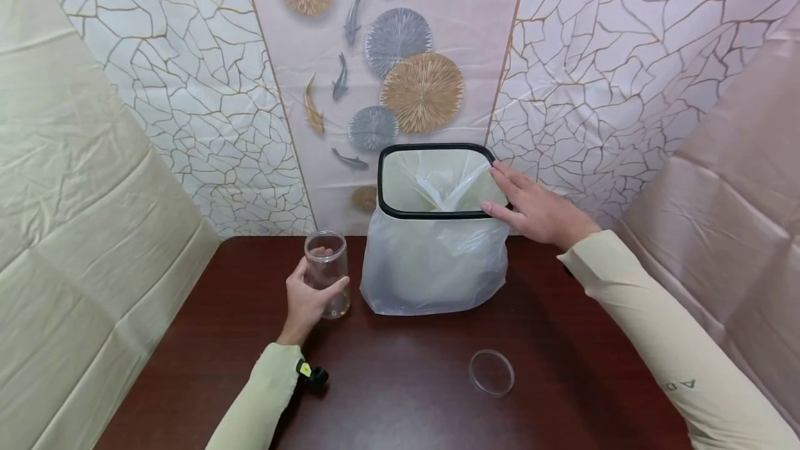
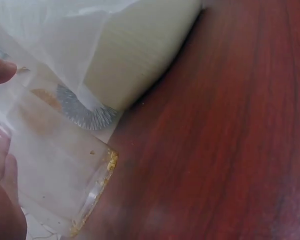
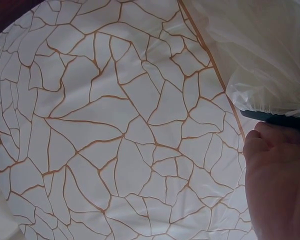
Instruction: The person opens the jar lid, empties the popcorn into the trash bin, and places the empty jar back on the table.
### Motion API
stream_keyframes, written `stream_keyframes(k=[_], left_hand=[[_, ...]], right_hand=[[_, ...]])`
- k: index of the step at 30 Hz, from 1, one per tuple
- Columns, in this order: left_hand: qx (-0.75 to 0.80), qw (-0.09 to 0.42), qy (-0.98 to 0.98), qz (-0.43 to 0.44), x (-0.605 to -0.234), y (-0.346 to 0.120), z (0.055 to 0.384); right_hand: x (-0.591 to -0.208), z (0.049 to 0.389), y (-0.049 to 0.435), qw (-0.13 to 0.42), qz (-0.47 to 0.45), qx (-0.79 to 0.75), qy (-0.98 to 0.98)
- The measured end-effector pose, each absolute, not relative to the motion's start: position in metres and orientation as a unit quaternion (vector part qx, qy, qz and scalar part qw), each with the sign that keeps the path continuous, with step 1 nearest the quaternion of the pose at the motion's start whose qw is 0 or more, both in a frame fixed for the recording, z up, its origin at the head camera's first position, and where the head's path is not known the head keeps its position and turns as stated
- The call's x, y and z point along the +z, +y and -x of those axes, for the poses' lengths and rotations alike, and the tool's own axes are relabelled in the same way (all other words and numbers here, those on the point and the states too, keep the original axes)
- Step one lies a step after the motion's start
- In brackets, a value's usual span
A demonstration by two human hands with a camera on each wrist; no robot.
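Note:
My left hand (image 1: 306, 301) grips a clear plastic jar (image 1: 327, 273), thumb on one side and fingers round the other. The jar's top is uncovered. Close up in the left wrist view, yellowish crumbs line the bottom of the jar (image 2: 65, 170). To its right stands a pale trash bin with a black rim (image 1: 437, 215), a translucent bag (image 1: 431, 269) draped over its outside. My right hand (image 1: 540, 210) rests at the bin's right rim, fingers straight and thumb spread toward the front corner. In the right wrist view, fingertips (image 3: 262, 131) meet the dark rim.
A clear round lid (image 1: 492, 373) lies on the dark red wooden table (image 1: 400, 394), in front of the bin and to the right. Behind the table hangs a patterned cloth (image 1: 206, 89). Beige padded panels (image 1: 56, 228) flank both sides.

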State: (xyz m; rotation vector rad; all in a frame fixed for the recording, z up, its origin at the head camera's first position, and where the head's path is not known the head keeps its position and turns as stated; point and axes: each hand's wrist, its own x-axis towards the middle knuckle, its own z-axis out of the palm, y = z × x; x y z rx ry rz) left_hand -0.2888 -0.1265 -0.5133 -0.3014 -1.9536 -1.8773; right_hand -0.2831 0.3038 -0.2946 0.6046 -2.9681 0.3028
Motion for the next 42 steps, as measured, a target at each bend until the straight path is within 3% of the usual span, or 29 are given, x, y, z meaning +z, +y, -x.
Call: stream_keyframes(k=[11,27,34,42], left_hand=[[-0.683,0.198,-0.693,0.117,-0.525,-0.129,0.29],[-0.656,0.123,-0.727,0.159,-0.519,-0.149,0.28],[-0.554,0.11,-0.813,0.14,-0.509,-0.159,0.274],[-0.35,0.112,-0.919,0.145,-0.488,-0.18,0.254]], right_hand=[[-0.297,0.283,0.303,0.051,-0.2,0.103,-0.973],[-0.298,0.281,0.299,0.052,-0.202,0.102,-0.973],[-0.297,0.273,0.3,0.063,-0.194,0.097,-0.974],[-0.302,0.247,0.311,0.124,-0.191,0.071,-0.971]])
